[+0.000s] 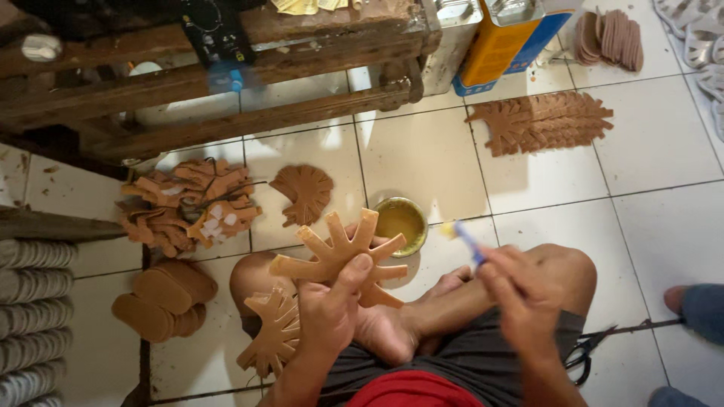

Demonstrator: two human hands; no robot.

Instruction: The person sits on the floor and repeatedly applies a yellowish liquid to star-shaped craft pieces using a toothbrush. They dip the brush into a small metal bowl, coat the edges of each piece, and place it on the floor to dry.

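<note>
We see the left hand (328, 313) clamped on a tan strap cutout (343, 256) held above the crossed legs. Right hand (520, 298) grips a blue brush (466, 240) just beside the glue tin (400, 224). More cutouts (275, 332) lie on the knee, piles (188, 203) on the floor tiles (656, 226), scissors (584, 353) by the right thigh.

The right hand (520, 298) is smeared with motion, so its grip on the blue-handled brush (467, 241) can't be made out. The scissors (596, 348) lie half tucked behind that arm. Pale sole stacks (34, 316) run off the left edge, white strappy pieces (701, 38) off the top right corner, and someone's foot (697, 305) off the right.
</note>
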